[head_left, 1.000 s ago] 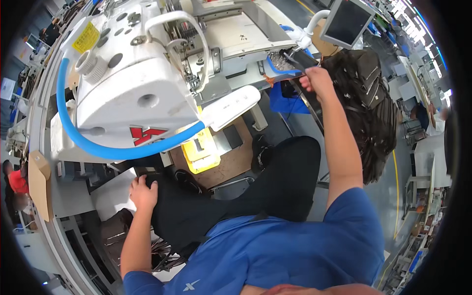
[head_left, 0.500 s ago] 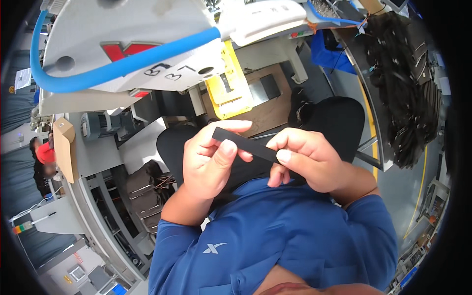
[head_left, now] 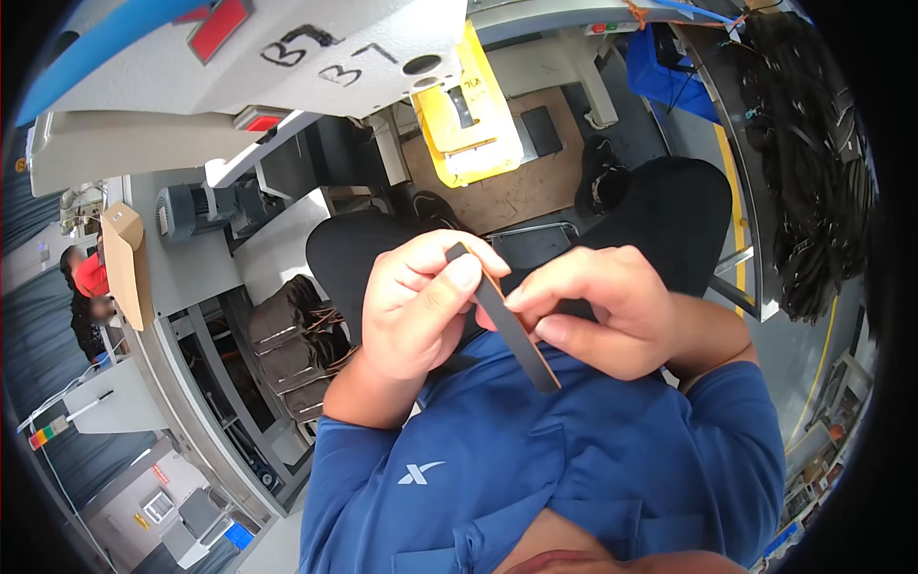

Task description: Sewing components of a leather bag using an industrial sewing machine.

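A flat black strip with a thin orange-brown edge slants down to the right in front of my blue shirt. My left hand pinches its upper end between thumb and fingers. From the other side, the bent fingers of my right hand meet the strip's edge around its middle. The right index fingertip touches that edge, and the thumb sits just below it. The strip's lower end sticks out free. Parts of the fingers behind the strip are hidden.
Ahead stands a light grey machine, with a yellow holder hanging beside it. Black bundled pieces cover a table on the right, near a blue bin. Stacked dark pieces lie at left; a person in red is beyond.
The strip has turned from nearly level to a steep slant, showing its orange-brown edge. My right fingers have moved from its right end to its middle. The view has shifted against the machine.
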Available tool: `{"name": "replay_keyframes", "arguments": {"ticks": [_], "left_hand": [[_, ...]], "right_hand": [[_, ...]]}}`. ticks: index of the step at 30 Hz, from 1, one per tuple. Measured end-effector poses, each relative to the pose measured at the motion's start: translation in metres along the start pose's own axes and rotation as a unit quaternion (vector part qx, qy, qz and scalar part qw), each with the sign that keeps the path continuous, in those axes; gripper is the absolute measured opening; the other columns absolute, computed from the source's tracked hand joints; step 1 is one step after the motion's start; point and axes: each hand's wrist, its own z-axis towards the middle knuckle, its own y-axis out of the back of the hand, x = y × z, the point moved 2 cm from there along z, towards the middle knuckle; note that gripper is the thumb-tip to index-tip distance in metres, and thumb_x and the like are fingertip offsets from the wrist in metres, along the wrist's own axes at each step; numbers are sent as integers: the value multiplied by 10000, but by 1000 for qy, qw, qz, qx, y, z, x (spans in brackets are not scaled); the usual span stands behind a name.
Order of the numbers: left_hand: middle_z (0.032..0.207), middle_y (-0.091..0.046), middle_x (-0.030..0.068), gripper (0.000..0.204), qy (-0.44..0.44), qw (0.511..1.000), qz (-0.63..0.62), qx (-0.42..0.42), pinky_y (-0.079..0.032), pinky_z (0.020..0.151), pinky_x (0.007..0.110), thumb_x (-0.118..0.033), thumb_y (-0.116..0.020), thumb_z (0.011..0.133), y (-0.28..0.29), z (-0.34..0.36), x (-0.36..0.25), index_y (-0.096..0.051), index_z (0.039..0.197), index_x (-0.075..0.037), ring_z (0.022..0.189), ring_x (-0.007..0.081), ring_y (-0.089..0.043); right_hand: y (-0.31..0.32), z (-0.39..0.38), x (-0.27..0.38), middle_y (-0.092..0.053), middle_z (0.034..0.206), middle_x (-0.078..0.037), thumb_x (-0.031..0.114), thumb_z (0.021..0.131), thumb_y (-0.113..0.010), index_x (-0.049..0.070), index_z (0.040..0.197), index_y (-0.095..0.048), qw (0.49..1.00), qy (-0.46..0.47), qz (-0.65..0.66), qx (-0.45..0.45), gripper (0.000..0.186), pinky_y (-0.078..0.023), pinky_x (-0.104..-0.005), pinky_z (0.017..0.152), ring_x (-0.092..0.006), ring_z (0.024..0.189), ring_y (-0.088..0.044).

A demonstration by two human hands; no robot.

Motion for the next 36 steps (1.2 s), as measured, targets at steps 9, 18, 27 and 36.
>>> {"name": "replay_keyframes", "arguments": {"ticks": [9, 18, 27, 36], "left_hand": [[832, -696, 74, 166, 6, 996, 73, -59, -557, 656, 241, -77, -668, 983, -1, 1, 1, -676, 1087, 51, 715, 101, -671], [861, -701, 90, 151, -124, 936, 328, -18, -562, 682, 247, -52, -694, 958, -2, -7, -8, -674, 1048, 67, 752, 133, -688], [834, -707, 118, 120, 7, 997, -8, -75, -547, 599, 222, -31, -688, 935, 6, 2, 2, -681, 993, 74, 656, 111, -661], [770, -712, 126, 189, 56, 994, -51, -82, -548, 584, 250, -116, -641, 979, 0, 0, 2, -688, 984, 67, 624, 134, -664]], "right_hand": [[7, 4, -9, -709, 931, -68, 144, 771, -846, 116, 1024, -770, 983, 87, -134, 89, 266, -556, -338, 678, -241, 798, -693], [10, 2, -17, -703, 834, -99, 215, 866, -805, 45, 809, -675, 978, 68, -195, -12, 221, -543, -346, 617, -271, 707, -682], [16, -1, -18, -739, 954, -93, -28, 851, -673, 32, 1061, -742, 997, 14, -25, 68, 228, -576, -329, 699, -249, 786, -725], [11, -3, -32, -763, 899, -74, 71, 662, -909, 95, 958, -779, 996, 64, -14, 60, 324, -574, -298, 650, -230, 774, -742]]}}
